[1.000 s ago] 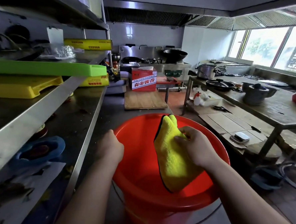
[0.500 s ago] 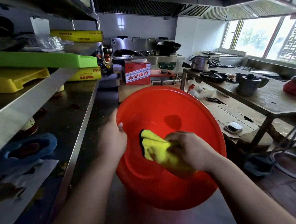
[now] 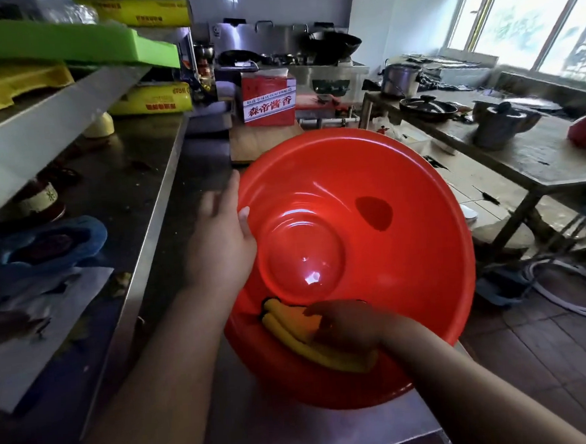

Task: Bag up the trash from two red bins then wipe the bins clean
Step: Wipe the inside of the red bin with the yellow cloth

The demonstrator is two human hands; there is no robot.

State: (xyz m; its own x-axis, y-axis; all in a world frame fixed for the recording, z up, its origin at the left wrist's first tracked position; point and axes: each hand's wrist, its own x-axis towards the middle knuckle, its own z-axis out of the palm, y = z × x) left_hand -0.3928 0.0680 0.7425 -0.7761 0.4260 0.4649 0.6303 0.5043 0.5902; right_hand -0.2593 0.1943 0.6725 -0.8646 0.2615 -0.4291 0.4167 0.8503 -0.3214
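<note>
A red bin (image 3: 407, 266) lies tipped toward me on the steel counter (image 3: 186, 180), its mouth and round bottom facing the camera. My left hand (image 3: 222, 240) grips its left rim, thumb inside and fingers behind the wall. A folded yellow cloth (image 3: 292, 338) is pressed against the lower inside wall by my right hand (image 3: 349, 324), which is shut on it. The inside of the bin looks glossy and holds nothing else. No second red bin shows.
Steel shelves (image 3: 55, 112) at left carry green and yellow trays and a blue item (image 3: 46, 243). A red carton (image 3: 268, 99) stands behind on a wooden board. A table (image 3: 528, 159) with pots is at right; hoses (image 3: 570, 290) lie on the floor.
The bin has tilted from upright until its mouth faces me. My right hand has dragged the yellow cloth from the upper wall down to the lower inside wall.
</note>
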